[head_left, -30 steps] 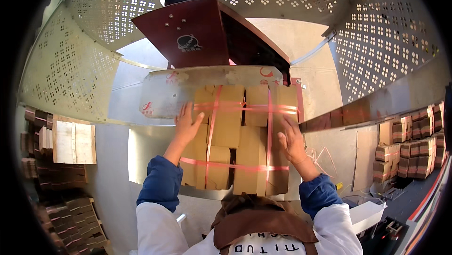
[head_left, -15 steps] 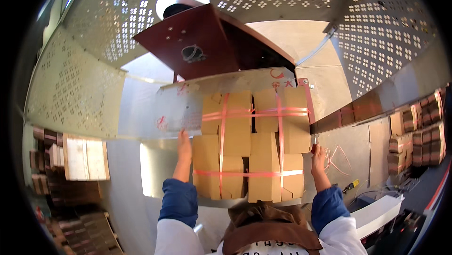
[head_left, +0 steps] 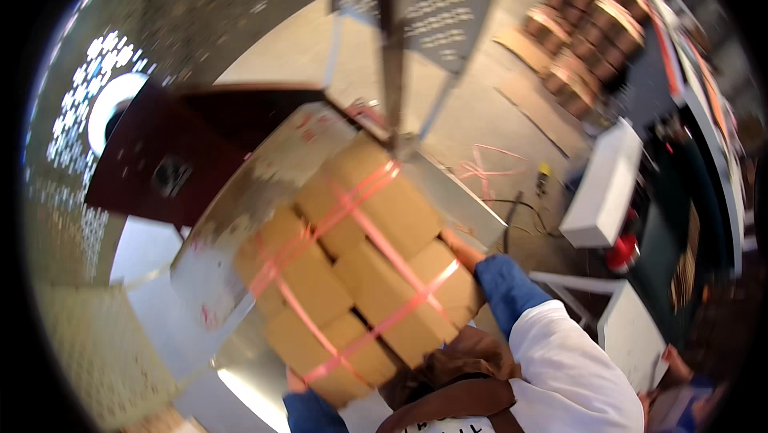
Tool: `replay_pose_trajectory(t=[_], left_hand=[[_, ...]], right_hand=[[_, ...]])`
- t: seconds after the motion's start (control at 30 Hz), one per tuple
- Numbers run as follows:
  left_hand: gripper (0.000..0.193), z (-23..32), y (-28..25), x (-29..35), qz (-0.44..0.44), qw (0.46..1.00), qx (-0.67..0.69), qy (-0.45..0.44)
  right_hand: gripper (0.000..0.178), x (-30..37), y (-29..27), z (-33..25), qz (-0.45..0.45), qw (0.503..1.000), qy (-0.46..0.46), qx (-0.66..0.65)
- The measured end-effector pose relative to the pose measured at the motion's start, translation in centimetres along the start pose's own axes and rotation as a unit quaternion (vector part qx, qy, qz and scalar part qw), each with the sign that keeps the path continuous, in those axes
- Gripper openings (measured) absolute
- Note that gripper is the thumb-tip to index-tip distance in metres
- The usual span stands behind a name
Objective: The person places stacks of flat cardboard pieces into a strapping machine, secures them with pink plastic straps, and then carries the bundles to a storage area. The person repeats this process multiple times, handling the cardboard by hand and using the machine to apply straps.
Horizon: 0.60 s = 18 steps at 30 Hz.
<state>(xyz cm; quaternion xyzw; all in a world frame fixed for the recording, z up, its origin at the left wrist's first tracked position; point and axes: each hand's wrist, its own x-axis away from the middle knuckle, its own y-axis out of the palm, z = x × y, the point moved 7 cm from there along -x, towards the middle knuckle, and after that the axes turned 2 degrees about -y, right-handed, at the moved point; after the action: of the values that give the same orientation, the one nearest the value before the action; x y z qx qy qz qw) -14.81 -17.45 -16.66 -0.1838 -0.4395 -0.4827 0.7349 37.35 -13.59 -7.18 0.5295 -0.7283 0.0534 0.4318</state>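
A strapped bundle of flat brown cardboard boxes [head_left: 316, 281], bound both ways with pink strapping [head_left: 384, 245], is between my two hands in front of my body. It sits turned at an angle to the metal tabletop [head_left: 240, 201] behind it. My left hand [head_left: 295, 382] grips its near left edge, mostly hidden by the cardboard. On the opposite edge my right hand [head_left: 462, 248] grips the side, fingers tucked out of sight. A dark red machine housing [head_left: 172, 161] stands beyond the tabletop.
Stacks of strapped cardboard bundles [head_left: 592, 25] stand at the far right. Loose pink strap [head_left: 488, 167], a yellow-handled tool [head_left: 543, 178] and a dark cable [head_left: 512, 225] lie on the floor. A white box-like beam [head_left: 604, 185] is to the right. Another person's hand [head_left: 678, 363] shows at lower right.
My view and body have turned to the right. The bundle has come off the machine's tabletop toward me, now held at its sides by both hands. Another person's hand has come into view.
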Motion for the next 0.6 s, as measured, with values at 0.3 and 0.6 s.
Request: replay_pose_trajectory(t=[0.3,0.6], left_hand=[[0.048,-2.9,4.6,6.4,-0.04,0.992,-0.112,0.03],[0.05,-10.1,30.3,12.9,-0.271,0.948,-0.155,0.067]], right_hand=[[0.062,9.1,-11.9,14.2,0.164,0.97,-0.078,-0.161],[0.062,21.2,-28.5,8.2,0.31,0.916,-0.177,-0.184]])
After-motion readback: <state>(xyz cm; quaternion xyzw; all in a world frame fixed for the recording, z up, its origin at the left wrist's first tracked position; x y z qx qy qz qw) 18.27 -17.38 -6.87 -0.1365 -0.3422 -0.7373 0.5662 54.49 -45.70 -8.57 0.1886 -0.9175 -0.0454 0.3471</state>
